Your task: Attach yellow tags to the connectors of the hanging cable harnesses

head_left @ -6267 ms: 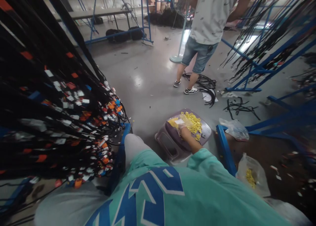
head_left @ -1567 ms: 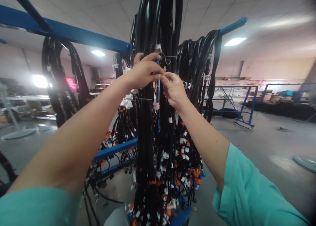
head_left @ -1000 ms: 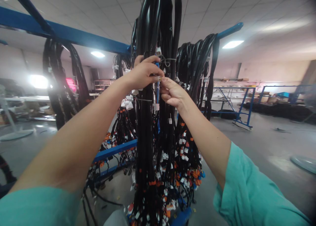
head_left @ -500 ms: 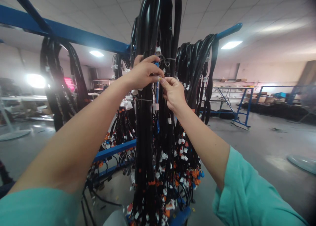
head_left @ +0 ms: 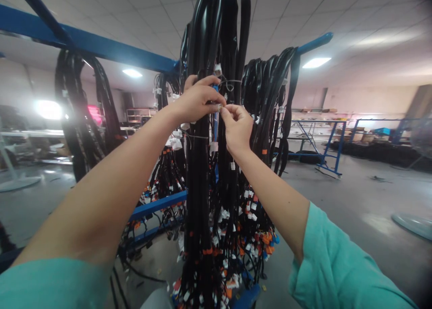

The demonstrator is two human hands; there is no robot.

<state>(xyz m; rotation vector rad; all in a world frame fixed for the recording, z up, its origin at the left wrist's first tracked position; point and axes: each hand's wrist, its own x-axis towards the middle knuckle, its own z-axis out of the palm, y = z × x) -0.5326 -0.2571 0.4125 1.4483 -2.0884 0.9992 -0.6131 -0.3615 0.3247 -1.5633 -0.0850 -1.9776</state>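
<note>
A thick bundle of black wire harnesses (head_left: 199,178) hangs in front of me, looped over the top of a blue rack. At its upper part my left hand (head_left: 199,97) is closed, thumb and finger pinching a small pale piece (head_left: 219,107). My right hand (head_left: 239,125) meets it there, its thumb and forefinger pinched at the same piece. What kind of piece it is stays too small to tell. Just above the hands, a thin grey tie (head_left: 231,83) crosses the bundle near a white connector (head_left: 218,69). White, orange and blue connectors (head_left: 224,273) crowd the lower ends.
The rack's blue beam (head_left: 118,52) runs across the upper left, with another black bundle (head_left: 77,115) on it. More harnesses (head_left: 270,88) hang from a blue arm (head_left: 315,43) at right. A lower blue bar (head_left: 158,205) crosses left of the bundle. Another blue frame (head_left: 332,149) stands behind.
Both hands keep their pinch at the same spot. My right wrist and forearm have shifted slightly left and turned a little; the bundle appears slightly further right.
</note>
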